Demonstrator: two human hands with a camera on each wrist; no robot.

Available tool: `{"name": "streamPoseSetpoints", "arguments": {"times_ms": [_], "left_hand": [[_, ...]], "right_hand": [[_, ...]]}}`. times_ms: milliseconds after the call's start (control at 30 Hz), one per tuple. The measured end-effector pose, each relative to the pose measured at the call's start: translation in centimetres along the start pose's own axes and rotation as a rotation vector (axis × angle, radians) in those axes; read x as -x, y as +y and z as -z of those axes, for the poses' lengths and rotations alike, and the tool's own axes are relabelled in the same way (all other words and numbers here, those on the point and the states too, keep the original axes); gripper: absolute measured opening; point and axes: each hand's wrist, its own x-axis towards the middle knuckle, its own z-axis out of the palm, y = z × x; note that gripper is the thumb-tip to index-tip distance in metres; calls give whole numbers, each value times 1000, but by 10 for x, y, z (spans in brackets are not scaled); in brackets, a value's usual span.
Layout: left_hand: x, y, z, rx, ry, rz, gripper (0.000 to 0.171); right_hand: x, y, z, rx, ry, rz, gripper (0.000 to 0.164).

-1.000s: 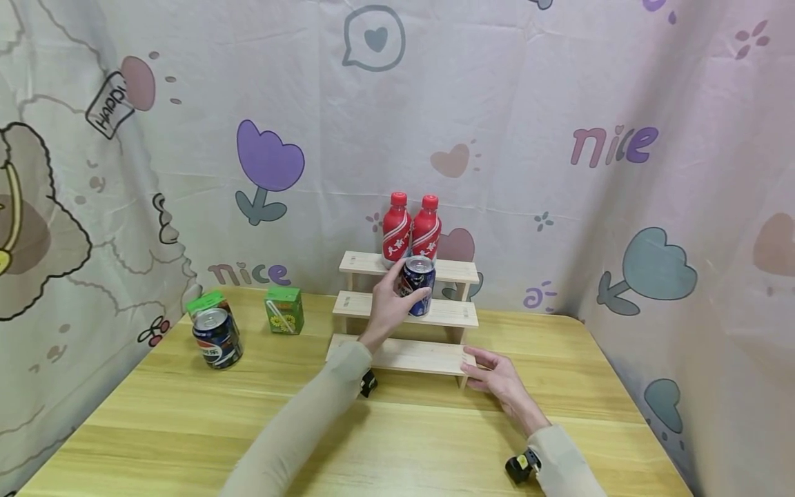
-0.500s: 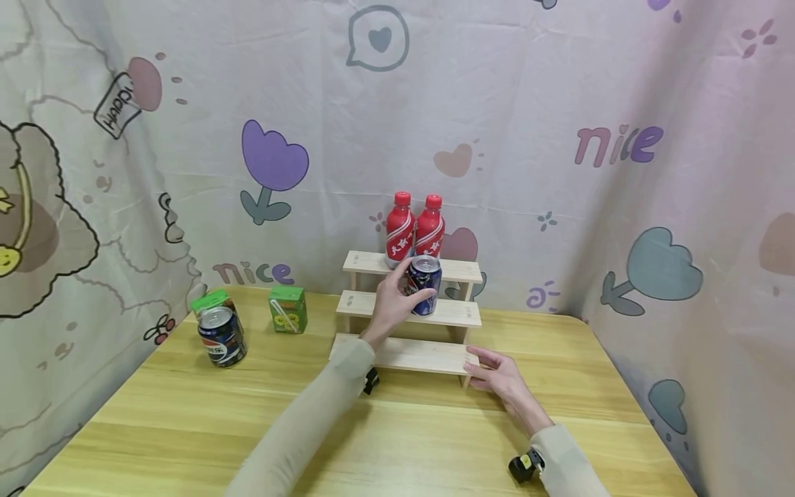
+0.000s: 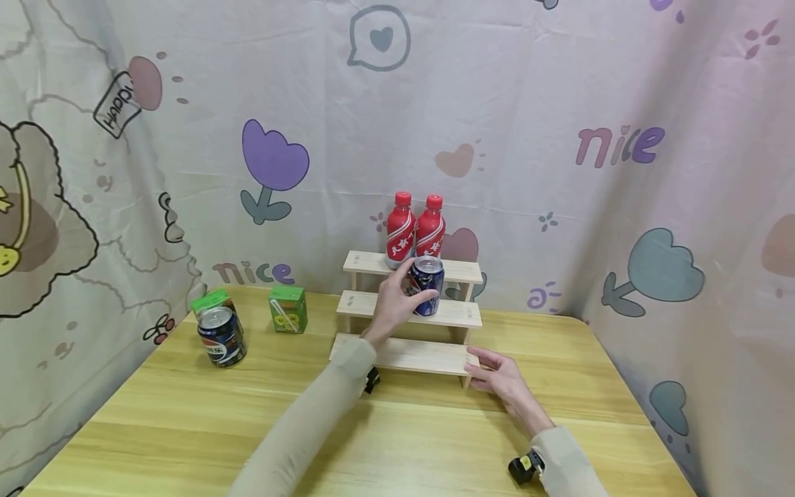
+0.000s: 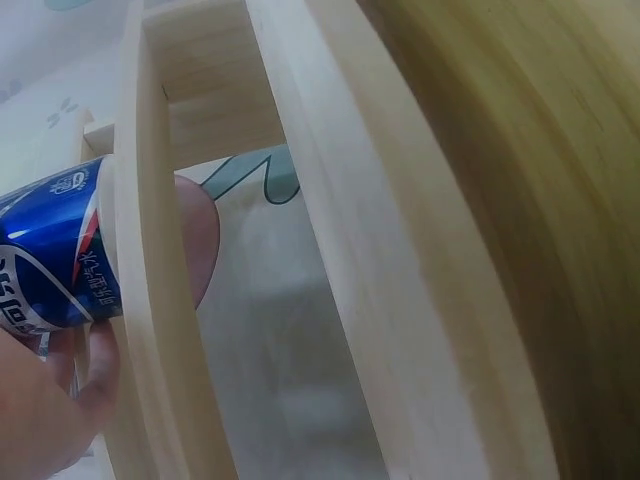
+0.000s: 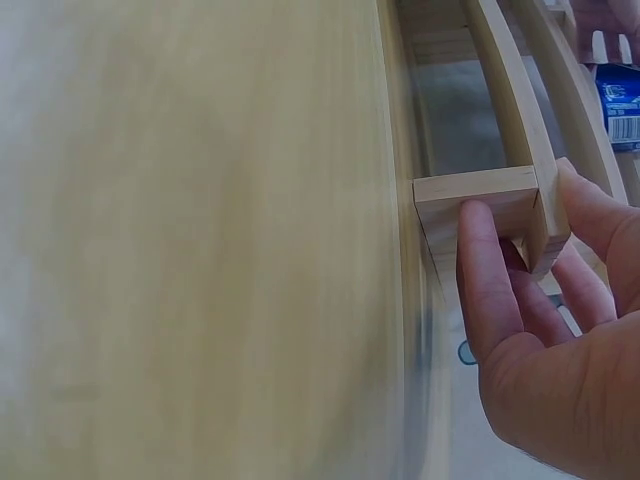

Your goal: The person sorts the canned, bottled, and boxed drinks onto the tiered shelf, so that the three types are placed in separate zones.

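Note:
My left hand (image 3: 397, 301) grips a dark blue soda can (image 3: 427, 286) from its left side, thumb in front. The can is upright at the middle step of a three-tier wooden display stand (image 3: 406, 355). In the left wrist view the blue can (image 4: 60, 245) shows its base right at the step's board. My right hand (image 3: 499, 377) holds the right end of the lowest step. In the right wrist view, the thumb of that hand (image 5: 560, 370) lies on the board and its fingers reach the leg underneath.
Two red bottles (image 3: 400, 231) stand on the top step, just behind the can. On the table's left are another dark blue can (image 3: 221, 338), a green-topped carton (image 3: 211, 299) partly hidden behind it, and a green juice box (image 3: 288, 310). A printed curtain (image 3: 509, 90) encloses the table.
The can and my left hand have shifted slightly right along the middle step. My right hand keeps its hold on the stand. The head view has turned a little.

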Motion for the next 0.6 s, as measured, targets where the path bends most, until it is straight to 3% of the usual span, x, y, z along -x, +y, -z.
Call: {"name": "streamPoseSetpoints", "arguments": {"times_ms": [600], "left_hand": [[-1, -2, 2, -27, 12, -30, 78]], "right_hand": [[-1, 0, -1, -15, -3, 1, 53]]}}
